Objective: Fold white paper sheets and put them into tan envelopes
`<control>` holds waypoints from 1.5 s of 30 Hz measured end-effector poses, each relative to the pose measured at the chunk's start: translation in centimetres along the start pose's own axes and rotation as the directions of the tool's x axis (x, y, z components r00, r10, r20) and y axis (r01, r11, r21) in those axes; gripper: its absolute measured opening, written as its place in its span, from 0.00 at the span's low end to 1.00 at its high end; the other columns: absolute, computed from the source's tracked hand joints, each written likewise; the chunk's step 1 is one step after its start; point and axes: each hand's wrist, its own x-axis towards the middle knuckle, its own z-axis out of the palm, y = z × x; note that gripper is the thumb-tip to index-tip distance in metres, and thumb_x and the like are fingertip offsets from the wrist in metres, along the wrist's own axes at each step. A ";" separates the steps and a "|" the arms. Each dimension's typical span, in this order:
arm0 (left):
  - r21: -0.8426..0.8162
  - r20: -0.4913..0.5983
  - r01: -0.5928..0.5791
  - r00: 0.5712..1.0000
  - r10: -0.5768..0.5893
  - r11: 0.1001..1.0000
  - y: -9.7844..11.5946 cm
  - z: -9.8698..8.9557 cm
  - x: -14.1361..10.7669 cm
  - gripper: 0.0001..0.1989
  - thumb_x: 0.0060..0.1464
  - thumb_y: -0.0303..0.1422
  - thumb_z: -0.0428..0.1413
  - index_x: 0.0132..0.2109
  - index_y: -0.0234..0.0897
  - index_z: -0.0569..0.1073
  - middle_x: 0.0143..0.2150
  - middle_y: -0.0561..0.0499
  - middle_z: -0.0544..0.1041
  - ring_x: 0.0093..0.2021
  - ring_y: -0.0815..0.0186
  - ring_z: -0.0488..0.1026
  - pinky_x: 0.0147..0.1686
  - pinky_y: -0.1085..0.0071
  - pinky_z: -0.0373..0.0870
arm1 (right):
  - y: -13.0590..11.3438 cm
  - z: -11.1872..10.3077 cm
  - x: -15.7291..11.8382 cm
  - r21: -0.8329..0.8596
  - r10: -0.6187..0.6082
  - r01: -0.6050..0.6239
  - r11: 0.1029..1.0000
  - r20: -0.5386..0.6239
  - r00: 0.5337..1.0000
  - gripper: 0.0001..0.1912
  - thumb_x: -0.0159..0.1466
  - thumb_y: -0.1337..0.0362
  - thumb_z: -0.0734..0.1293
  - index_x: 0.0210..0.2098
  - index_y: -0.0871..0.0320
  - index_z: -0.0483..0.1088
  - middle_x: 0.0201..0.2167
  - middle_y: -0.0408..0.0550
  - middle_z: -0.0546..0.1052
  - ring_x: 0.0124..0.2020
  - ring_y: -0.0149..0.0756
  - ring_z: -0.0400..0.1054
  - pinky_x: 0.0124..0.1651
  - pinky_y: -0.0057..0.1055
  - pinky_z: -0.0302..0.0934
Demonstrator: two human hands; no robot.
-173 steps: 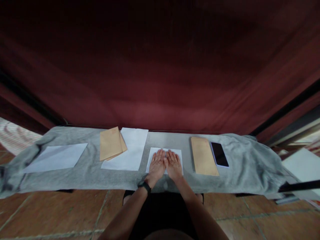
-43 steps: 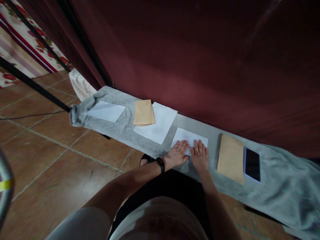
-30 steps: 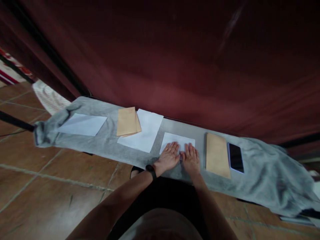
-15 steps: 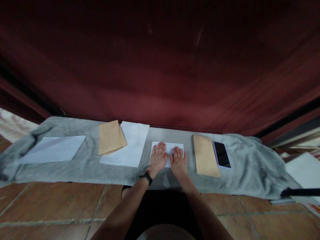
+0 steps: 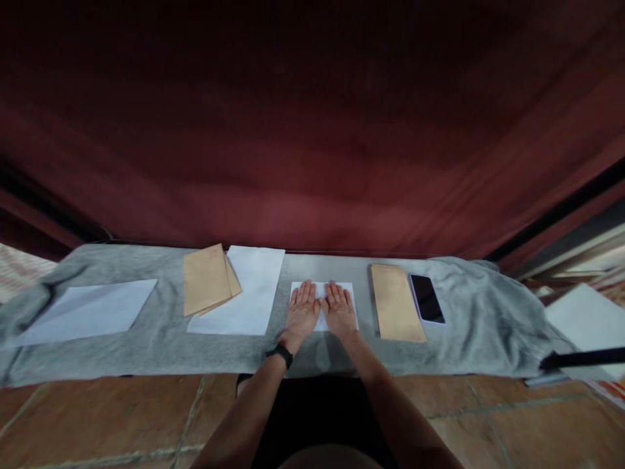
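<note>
A small white piece of paper (image 5: 321,324), apparently folded, lies on the grey cloth in front of me. My left hand (image 5: 302,313) rests flat on its left part, fingers stretched out and pointing away from me. On the right part lies my right hand (image 5: 340,310), also flat, its thumb close to the left thumb. Both palms cover much of the paper. To the right of my hands is a stack of brown envelopes (image 5: 398,303). Left of them, a larger white sheet (image 5: 258,293) lies partly under some brown envelopes (image 5: 208,280).
A phone (image 5: 428,299) lies right of the envelope stack. Another white sheet (image 5: 92,309) is at the far left. Grey cloth (image 5: 166,345) covers the narrow surface, with a dark red wall (image 5: 312,163) behind it. A black bar (image 5: 581,358) juts in at the right.
My right hand has slid left over the paper, closer to my left hand. The whole view has shifted slightly; the envelopes, sheets and phone keep their places on the cloth.
</note>
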 end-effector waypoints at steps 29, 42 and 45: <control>0.011 -0.158 0.108 0.982 -0.104 0.994 0.5 -1.5 -3.8 0.30 0.70 0.36 0.38 0.72 0.24 0.58 0.73 0.36 0.58 0.75 0.54 0.51 0.72 0.54 0.50 | 0.4 -1.3 -3.4 0.056 0.165 -0.160 0.986 -0.110 0.980 0.30 0.76 0.59 0.47 0.71 0.69 0.55 0.72 0.63 0.58 0.73 0.48 0.52 0.71 0.50 0.48; -0.015 -0.062 0.069 0.996 -0.070 0.998 0.9 -0.9 -6.4 0.29 0.69 0.36 0.40 0.73 0.28 0.57 0.74 0.39 0.56 0.75 0.56 0.51 0.72 0.56 0.51 | 0.7 -1.6 -6.6 -0.003 0.003 -0.004 1.000 -0.074 0.997 0.30 0.76 0.56 0.51 0.71 0.66 0.56 0.72 0.59 0.59 0.72 0.47 0.54 0.72 0.48 0.46; -0.010 -0.089 0.102 0.991 -0.102 0.995 0.2 -0.8 -6.8 0.30 0.69 0.36 0.40 0.72 0.25 0.57 0.74 0.37 0.56 0.75 0.55 0.51 0.72 0.55 0.52 | 1.5 -1.6 -6.9 -0.033 0.049 -0.053 0.998 -0.099 0.994 0.31 0.76 0.55 0.51 0.71 0.68 0.55 0.71 0.62 0.60 0.71 0.49 0.55 0.71 0.49 0.48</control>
